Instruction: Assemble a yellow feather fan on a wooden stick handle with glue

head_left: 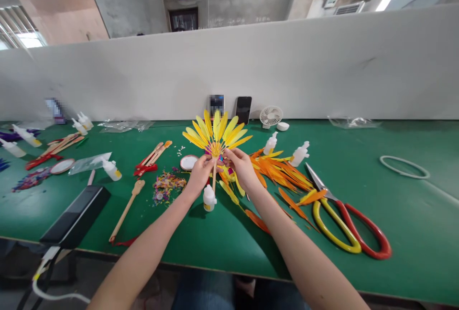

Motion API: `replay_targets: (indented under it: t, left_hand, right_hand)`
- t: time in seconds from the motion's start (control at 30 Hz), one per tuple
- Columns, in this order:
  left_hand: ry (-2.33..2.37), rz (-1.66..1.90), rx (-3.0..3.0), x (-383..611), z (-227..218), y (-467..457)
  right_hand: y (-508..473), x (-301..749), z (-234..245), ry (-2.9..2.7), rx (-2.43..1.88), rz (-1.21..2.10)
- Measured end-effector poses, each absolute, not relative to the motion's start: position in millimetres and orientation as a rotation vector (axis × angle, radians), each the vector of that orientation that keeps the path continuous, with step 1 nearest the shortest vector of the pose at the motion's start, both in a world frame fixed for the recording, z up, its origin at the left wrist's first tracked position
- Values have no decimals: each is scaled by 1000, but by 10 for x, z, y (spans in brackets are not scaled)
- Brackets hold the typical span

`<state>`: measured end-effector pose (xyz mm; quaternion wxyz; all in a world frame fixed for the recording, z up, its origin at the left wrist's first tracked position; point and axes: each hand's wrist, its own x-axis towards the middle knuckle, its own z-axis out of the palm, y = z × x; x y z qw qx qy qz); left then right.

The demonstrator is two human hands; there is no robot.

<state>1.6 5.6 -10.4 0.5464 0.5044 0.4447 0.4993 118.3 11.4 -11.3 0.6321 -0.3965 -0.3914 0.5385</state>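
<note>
A small fan of yellow feathers (pixel 214 134) on a thin wooden stick stands upright over the green table (pixel 412 224). My left hand (pixel 199 175) pinches the fan's base from the left. My right hand (pixel 241 165) pinches it from the right, fingers closed at the point where the feathers meet. A small white glue bottle (pixel 209 198) stands just below the stick. Loose orange and yellow feathers (pixel 283 171) lie spread to the right of my hands.
Large red and yellow scissors (pixel 344 224) lie at the right. Two glue bottles (pixel 300 154), a white dish (pixel 188 162), coloured confetti (pixel 167 188), wooden sticks (pixel 126 209), a black box (pixel 75 216), a white ring (pixel 404 167), a phone (pixel 243 109) and a mini fan (pixel 271 116) are around.
</note>
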Motion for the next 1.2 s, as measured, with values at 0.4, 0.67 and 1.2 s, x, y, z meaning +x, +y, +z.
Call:
replay_targets:
  t: [0.4, 0.67, 1.2]
  left_hand:
    - [1025, 1170, 1216, 19, -139, 52]
    - [1012, 1168, 1211, 17, -158, 60]
    - [1005, 1197, 1162, 19, -146, 69]
  right_hand:
    - [124, 1187, -140, -952, -932, 1138]
    - [120, 1191, -140, -998, -950, 1096]
    - [101, 1163, -118, -930, -927, 1160]
